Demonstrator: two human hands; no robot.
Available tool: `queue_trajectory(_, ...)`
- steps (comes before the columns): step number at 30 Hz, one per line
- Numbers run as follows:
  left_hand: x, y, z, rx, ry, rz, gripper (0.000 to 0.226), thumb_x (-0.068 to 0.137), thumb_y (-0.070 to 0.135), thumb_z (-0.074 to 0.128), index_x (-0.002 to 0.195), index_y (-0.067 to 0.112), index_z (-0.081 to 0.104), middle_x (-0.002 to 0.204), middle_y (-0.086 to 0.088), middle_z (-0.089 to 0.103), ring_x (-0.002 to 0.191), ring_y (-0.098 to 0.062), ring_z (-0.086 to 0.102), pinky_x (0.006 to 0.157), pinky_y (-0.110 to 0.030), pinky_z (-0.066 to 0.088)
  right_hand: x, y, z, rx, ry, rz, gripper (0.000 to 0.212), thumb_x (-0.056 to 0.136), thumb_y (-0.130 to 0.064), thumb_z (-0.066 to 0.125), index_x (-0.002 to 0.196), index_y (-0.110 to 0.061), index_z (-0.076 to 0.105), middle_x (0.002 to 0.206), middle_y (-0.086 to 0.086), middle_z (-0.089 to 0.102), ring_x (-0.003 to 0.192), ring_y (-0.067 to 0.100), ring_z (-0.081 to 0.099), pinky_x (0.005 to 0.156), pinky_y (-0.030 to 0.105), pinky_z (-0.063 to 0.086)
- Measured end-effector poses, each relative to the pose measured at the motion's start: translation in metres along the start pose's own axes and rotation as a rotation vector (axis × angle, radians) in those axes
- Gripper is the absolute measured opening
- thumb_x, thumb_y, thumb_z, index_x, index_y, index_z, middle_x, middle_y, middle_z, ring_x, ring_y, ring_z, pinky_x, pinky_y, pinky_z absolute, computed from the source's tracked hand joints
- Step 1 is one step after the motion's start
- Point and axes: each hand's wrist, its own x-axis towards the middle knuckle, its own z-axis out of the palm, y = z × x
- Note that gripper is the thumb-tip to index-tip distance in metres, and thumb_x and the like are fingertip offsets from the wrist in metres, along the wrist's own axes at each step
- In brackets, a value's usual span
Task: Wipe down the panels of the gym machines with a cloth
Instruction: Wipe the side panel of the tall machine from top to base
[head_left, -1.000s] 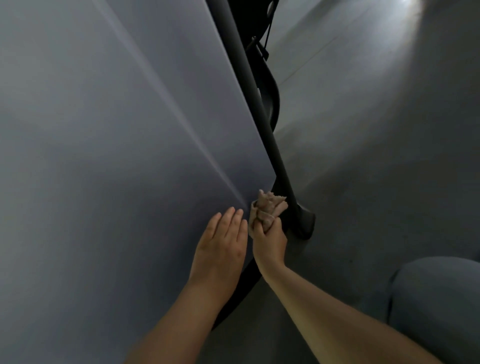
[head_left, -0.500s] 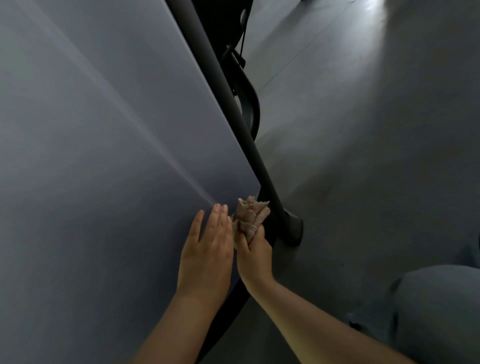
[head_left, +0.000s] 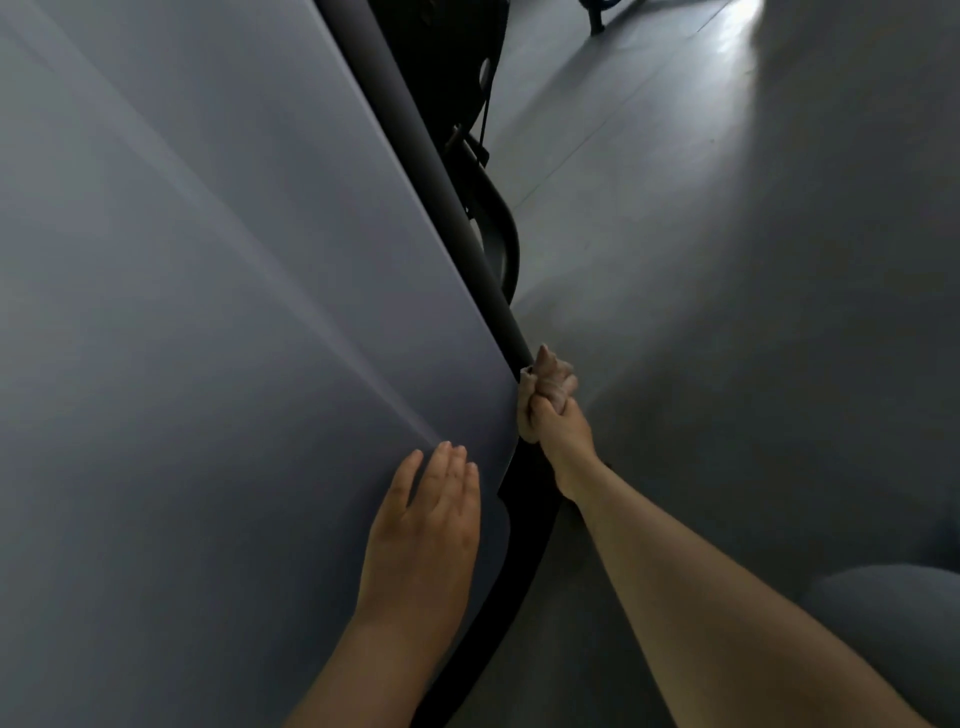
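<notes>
The big grey panel (head_left: 208, 312) fills the left side of the view. Its right edge runs in a long slant from the top middle down toward the bottom, and a dark frame bar (head_left: 447, 208) runs along that edge the same way. The left hand (head_left: 423, 525) lies flat on the panel near its lower right corner, fingers straight and close together, pointing up. The right hand (head_left: 553, 415) is curled tight around a small brownish cloth (head_left: 553, 376). The cloth is bunched up and sticks out of the top of the fist, pointing up along the bar. It touches the dark bar just past the panel's edge. Half a second ago the two hands were side by side and almost touching, with the cloth at the panel's corner. Now they are apart: the cloth hand sits higher and more to the right, on the bar, and the flat hand sits lower on the panel. The grey floor (head_left: 727, 260) spreads out on the right, with a bright patch of light near the top. A grey-clothed knee (head_left: 893, 623) shows in the bottom right corner.
</notes>
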Motion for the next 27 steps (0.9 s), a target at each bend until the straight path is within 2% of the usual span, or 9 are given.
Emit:
queue_trajectory(2, 0.001, -0.007, -0.013, -0.012, -0.005, -0.036, 0.067, 0.089, 0.027, 0.050, 0.145, 0.003, 0.023, 0.153, -0.018, 0.021, 0.142, -0.031, 0.019, 0.112, -0.043, -0.008, -0.006, -0.007, 0.001, -0.002, 0.012, 0.024, 0.016, 0.086, -0.023, 0.053, 0.096, -0.013, 0.062, 0.088, 0.008, 0.066, 0.076, 0.019, 0.060, 0.061, 0.027, 0.044)
queue_trajectory(4, 0.004, -0.024, -0.031, -0.098, 0.028, -0.057, 0.056, 0.060, 0.022, 0.075, 0.111, 0.002, 0.066, 0.120, -0.020, 0.061, 0.116, -0.034, 0.056, 0.111, -0.044, 0.017, -0.015, -0.018, 0.003, 0.010, 0.008, -0.005, 0.012, 0.085, -0.022, 0.055, 0.086, -0.012, 0.061, 0.080, 0.006, 0.064, 0.071, 0.018, 0.058, 0.059, 0.027, 0.042)
queue_trajectory(5, 0.008, -0.034, -0.042, -0.096, 0.132, -0.045, 0.042, 0.053, 0.017, 0.073, 0.093, 0.002, 0.072, 0.104, -0.019, 0.068, 0.102, -0.035, 0.062, 0.106, -0.044, 0.023, -0.020, -0.025, 0.005, 0.008, 0.006, -0.032, 0.011, 0.086, -0.022, 0.055, 0.081, -0.013, 0.060, 0.075, 0.004, 0.062, 0.068, 0.017, 0.056, 0.057, 0.026, 0.041)
queue_trajectory(7, 0.014, -0.061, -0.067, -0.016, 0.304, -0.075, 0.022, 0.060, 0.016, 0.057, 0.075, 0.007, 0.071, 0.088, -0.015, 0.067, 0.091, -0.034, 0.059, 0.099, -0.044, 0.027, -0.031, -0.047, 0.011, -0.013, 0.010, -0.096, 0.014, 0.087, -0.021, 0.056, 0.074, -0.015, 0.058, 0.069, 0.001, 0.059, 0.063, 0.015, 0.052, 0.055, 0.025, 0.038)
queue_trajectory(11, 0.020, -0.101, -0.119, 0.059, 0.465, -0.055, 0.029, 0.066, 0.014, 0.031, 0.057, 0.013, 0.059, 0.066, -0.010, 0.056, 0.069, -0.031, 0.055, 0.084, -0.041, 0.032, -0.058, -0.112, 0.030, -0.064, -0.067, -0.329, 0.020, 0.082, -0.019, 0.054, 0.067, -0.007, 0.055, 0.061, 0.005, 0.055, 0.056, 0.017, 0.046, 0.054, 0.031, 0.035)
queue_trajectory(14, 0.017, -0.116, -0.154, 0.139, 0.510, -0.058, 0.012, 0.059, 0.017, 0.047, 0.053, 0.015, 0.057, 0.060, -0.007, 0.054, 0.062, -0.029, 0.055, 0.075, -0.037, 0.029, -0.078, -0.156, 0.036, -0.146, -0.118, -0.535, 0.019, 0.083, -0.020, 0.056, 0.076, -0.003, 0.060, 0.064, 0.007, 0.057, 0.053, 0.015, 0.046, 0.052, 0.028, 0.034)
queue_trajectory(16, 0.016, -0.122, -0.166, 0.141, 0.510, -0.051, 0.003, 0.051, 0.013, 0.059, 0.052, 0.014, 0.057, 0.061, -0.008, 0.053, 0.062, -0.029, 0.055, 0.073, -0.036, 0.028, -0.079, -0.161, 0.033, -0.183, -0.121, -0.581, 0.019, 0.083, -0.015, 0.056, 0.066, -0.009, 0.054, 0.060, 0.002, 0.055, 0.052, 0.012, 0.046, 0.050, 0.025, 0.033)
queue_trajectory(22, 0.011, -0.131, -0.151, 0.179, 0.399, -0.005, 0.022, 0.052, 0.022, 0.078, 0.050, 0.018, 0.057, 0.061, -0.005, 0.053, 0.063, -0.029, 0.055, 0.073, -0.036, 0.029, -0.059, -0.118, 0.025, -0.170, -0.023, -0.466, 0.034, 0.084, -0.011, 0.057, 0.054, -0.019, 0.042, 0.048, -0.008, 0.047, 0.041, 0.002, 0.040, 0.048, 0.021, 0.030)
queue_trajectory(27, 0.011, -0.130, -0.144, 0.165, 0.429, 0.022, 0.023, 0.054, 0.018, 0.077, 0.050, 0.019, 0.054, 0.061, -0.004, 0.051, 0.064, -0.028, 0.054, 0.074, -0.036, 0.029, -0.035, -0.064, 0.008, -0.257, -0.033, -0.263, 0.027, 0.089, -0.023, 0.059, 0.064, -0.016, 0.050, 0.057, -0.004, 0.055, 0.057, 0.014, 0.051, 0.054, 0.029, 0.034)
